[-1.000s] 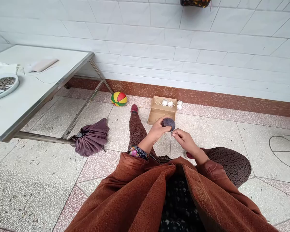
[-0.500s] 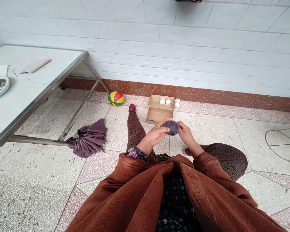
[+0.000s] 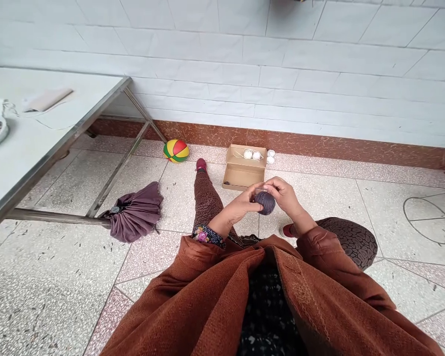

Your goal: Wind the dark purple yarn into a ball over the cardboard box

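A dark purple-grey ball of yarn (image 3: 266, 203) is gripped in my left hand (image 3: 241, 206), with the thumb on its near left side and the fingers over the far side. My right hand (image 3: 285, 196) is pinched closed at the ball's far top edge, close to the left fingertips. It appears to hold the yarn there, though the strand is too fine to make out. Beyond the hands, an open cardboard box (image 3: 244, 175) lies on the floor. White yarn balls (image 3: 252, 155) rest in its lid part, and a small dark bit (image 3: 227, 183) shows in its near-left corner.
More white balls (image 3: 270, 156) sit right of the box. A colourful ball (image 3: 176, 151) and a folded purple umbrella (image 3: 136, 211) lie to the left, near a metal-framed table (image 3: 55, 128). A wire ring (image 3: 430, 221) is at the right. A tiled wall (image 3: 222, 74) closes the far side.
My right hand has moved from the ball's right side to over its far top edge. The ball has shifted slightly nearer. The dark strand in the box looks shorter.
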Available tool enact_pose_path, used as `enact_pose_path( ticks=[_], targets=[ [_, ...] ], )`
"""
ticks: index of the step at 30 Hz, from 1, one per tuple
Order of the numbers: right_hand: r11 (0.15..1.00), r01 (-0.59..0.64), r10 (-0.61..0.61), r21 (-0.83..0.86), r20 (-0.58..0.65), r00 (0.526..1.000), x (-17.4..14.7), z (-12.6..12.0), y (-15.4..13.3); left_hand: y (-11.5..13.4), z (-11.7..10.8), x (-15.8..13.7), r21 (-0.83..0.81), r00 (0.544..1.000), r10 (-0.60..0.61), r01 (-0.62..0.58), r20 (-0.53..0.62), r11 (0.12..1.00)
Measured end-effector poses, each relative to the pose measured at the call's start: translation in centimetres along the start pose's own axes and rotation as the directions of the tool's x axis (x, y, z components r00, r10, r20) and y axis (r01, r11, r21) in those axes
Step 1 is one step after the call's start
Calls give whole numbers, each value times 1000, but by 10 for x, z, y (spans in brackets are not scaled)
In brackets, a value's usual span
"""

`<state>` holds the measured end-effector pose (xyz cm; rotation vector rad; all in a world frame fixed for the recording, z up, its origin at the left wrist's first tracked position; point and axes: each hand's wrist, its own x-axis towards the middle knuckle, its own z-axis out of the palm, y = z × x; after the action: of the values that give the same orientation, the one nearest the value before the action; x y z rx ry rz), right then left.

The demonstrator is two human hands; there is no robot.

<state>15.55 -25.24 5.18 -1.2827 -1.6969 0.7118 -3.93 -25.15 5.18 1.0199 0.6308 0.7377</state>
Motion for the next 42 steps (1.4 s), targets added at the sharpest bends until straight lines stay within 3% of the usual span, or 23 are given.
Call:
enact_pose_path(
  ticks=[2, 5, 8, 12, 15, 18, 22, 27, 31, 36, 42],
  targets=[
    [997, -76, 76, 20, -34, 996, -8, 9, 10, 0, 3, -1, -149, 1000, -6, 10, 26, 989],
    [988, -153, 153, 19, -42, 987, -32, 26, 21, 0, 5, 1, -233, 999, -5, -6, -49, 973],
    [987, -157, 158, -13, 58, 986, -50, 34, 18, 1, 3, 4, -145, 974, 28, -61, -224, 988],
    [998, -57, 52, 19, 224, 973, -50, 21, -2, 0, -1, 6, 162, 912, 108, -46, -395, 986],
    [995, -62, 47, 76, 192, 980, -34, 6, -16, -1, -1, 5, 297, 930, 113, -4, -351, 955],
    [992, -88, 76, 94, 128, 989, -11, -2, -18, -1, 3, 3, 231, 979, 6, 43, -206, 972],
    [978, -163, 158, 133, 45, 986, 5, 4, 1, -1, 5, 0, -49, 990, -94, 89, -105, 995],
    [935, -295, 302, 195, -4, 953, -17, 24, 25, 3, 1, -2, -398, 970, -239, 233, 34, 887],
    [953, -282, 281, 109, 20, 959, -41, 34, 30, 5, -1, 0, -477, 974, -225, 190, -15, 858],
    [976, -218, 217, 24, 22, 976, -49, 35, 30, 8, -1, 0, -503, 976, -197, 123, -97, 855],
    [989, -142, 145, -51, 66, 987, -49, 35, 27, 8, -1, 0, -374, 968, -136, 50, -209, 926]
  ],
)
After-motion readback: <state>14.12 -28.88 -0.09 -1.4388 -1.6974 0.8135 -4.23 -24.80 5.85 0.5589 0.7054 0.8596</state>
